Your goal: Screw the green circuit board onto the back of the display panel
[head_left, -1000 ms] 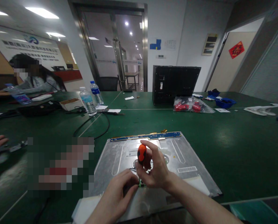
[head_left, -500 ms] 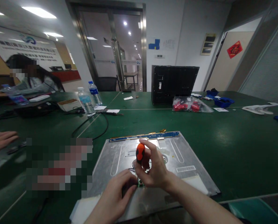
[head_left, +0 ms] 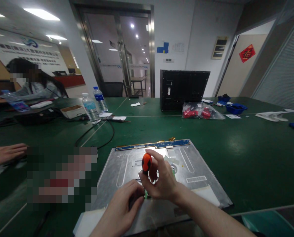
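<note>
Moved: co-worker's hand (head_left: 7, 155), farther in from the left edge
Green table (head_left: 255, 154): under the metal panel (head_left: 183, 172)
Metal panel: flat, blue circuit strip (head_left: 159, 144) along its far edge
Left hand (head_left: 125, 197): fingers bent low at the panel; grip hidden, cannot tell
Right hand (head_left: 163, 181): fingers clamped on screwdriver (head_left: 147, 163)
Screwdriver: near upright above panel

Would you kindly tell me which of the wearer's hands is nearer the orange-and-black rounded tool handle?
Right. The right hand grips the handle; the left hand is lower and to its left, over the silver metal panel.
</note>
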`<state>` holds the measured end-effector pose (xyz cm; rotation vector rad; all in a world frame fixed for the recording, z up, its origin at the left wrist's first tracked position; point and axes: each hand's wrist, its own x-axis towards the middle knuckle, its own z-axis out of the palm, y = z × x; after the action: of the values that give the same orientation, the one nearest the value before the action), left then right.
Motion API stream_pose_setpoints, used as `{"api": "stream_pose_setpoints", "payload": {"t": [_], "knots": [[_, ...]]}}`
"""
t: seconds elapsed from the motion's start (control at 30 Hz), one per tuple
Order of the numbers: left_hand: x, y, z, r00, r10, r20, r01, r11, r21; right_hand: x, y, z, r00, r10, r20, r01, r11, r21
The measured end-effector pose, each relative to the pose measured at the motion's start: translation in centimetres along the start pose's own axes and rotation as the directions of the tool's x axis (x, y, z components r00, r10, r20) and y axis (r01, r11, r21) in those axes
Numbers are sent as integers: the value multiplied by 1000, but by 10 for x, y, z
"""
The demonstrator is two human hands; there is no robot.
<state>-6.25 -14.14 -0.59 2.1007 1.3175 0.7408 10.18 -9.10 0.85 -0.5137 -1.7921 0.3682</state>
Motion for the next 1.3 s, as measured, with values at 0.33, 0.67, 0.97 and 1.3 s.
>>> {"api": "stream_pose_setpoints", "payload": {"t": [0.33,0.67,0.97,1.3], "knots": [[1,-5,2,1000,-22,-11,21,999,-29,0,0,0,999,-22,29,21,1000,19],[1,-3,3,996,-62,-58,57,995,-83,13,-4,-10,954,-72,290,98,992,-76],[-1,-11,6,999,-39,1,39,999,-11,29,2,-14,956,-121,268,147,986,-78],[0,-7,3,1000,-15,10,14,999,45,12,9,-5,983,-84,165,87,996,-11]]}}
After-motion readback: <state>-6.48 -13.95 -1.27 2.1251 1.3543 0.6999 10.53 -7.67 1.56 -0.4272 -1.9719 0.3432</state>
